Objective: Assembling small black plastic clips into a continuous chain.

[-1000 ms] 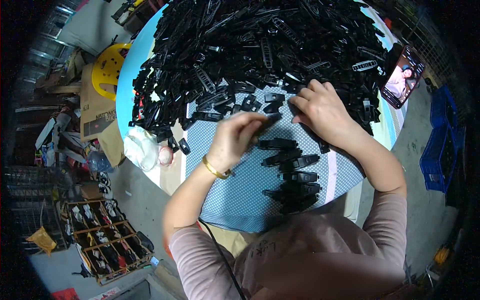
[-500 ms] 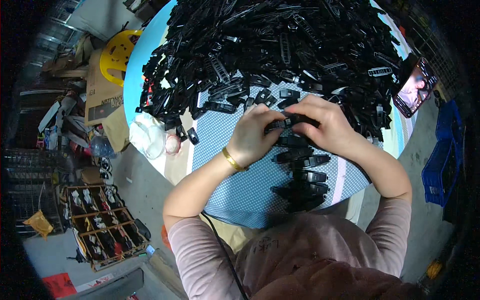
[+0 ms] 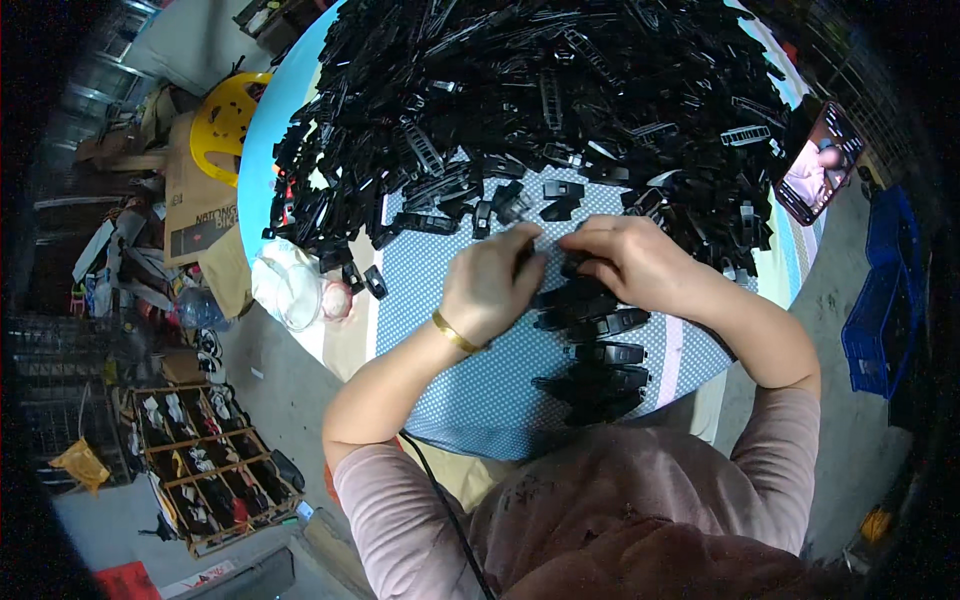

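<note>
My left hand (image 3: 485,285), a gold bracelet on its wrist, is over the patterned cloth with thumb and forefinger apart. Just beyond its fingertips is a blurred dark plastic piece (image 3: 514,208); no grip on it shows. Close by on the right, my right hand (image 3: 640,258) is closed, thumb and fingers pinching a black plastic buckle part (image 3: 572,266) mostly hidden by them. Beneath and nearer to me runs a column of similar black buckles (image 3: 612,353), lying crosswise one after another. A few loose pieces (image 3: 562,190) lie beyond my hands.
A large heap of black plastic parts and ladder-like straps (image 3: 550,98) covers the table's far side. A phone (image 3: 822,165) is at the right edge, a clear plastic bag (image 3: 285,285) at the left. Blue crates (image 3: 880,300) and a shoe rack (image 3: 210,460) are on the floor.
My hands have drawn apart; the left has come away from the piece both were on and opened. A piece beyond its fingertips is now blurred. The view has shifted slightly.
</note>
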Motion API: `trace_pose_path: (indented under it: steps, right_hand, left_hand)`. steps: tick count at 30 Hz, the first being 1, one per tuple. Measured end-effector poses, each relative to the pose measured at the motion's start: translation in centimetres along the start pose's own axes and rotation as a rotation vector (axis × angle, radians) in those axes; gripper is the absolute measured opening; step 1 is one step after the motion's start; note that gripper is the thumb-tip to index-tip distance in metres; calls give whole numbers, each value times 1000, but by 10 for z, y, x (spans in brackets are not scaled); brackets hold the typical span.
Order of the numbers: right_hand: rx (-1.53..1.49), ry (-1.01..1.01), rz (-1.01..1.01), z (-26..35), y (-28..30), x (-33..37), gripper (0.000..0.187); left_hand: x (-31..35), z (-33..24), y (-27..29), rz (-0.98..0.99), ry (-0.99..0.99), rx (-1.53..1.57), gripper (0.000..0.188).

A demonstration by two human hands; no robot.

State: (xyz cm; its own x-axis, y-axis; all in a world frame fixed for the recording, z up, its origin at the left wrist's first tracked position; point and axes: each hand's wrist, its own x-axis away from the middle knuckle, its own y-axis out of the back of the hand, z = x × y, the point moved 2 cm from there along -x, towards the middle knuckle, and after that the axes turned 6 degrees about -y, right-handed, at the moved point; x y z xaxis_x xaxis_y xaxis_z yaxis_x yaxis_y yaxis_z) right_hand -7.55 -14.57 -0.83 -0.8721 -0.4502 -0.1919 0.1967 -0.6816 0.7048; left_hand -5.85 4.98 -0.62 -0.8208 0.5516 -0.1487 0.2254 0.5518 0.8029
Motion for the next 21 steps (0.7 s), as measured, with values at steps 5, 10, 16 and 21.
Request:
trace_pose_path:
  steps: [5, 10, 16, 21]
  right_hand:
    - [276, 109, -88, 6, 12, 2, 24]
    - [210, 77, -144, 9, 14, -1, 24]
    - [246, 84, -140, 6, 15, 2, 20]
    - [328, 52, -105, 12, 18, 1, 19]
  left_hand:
    - [-3, 24, 13, 12, 77, 392, 32]
    - [-3, 10, 10, -41, -111, -16, 31]
    - [-5, 5, -2, -100, -158, 20, 23]
    - [-2, 9, 10, -77, -154, 55, 22]
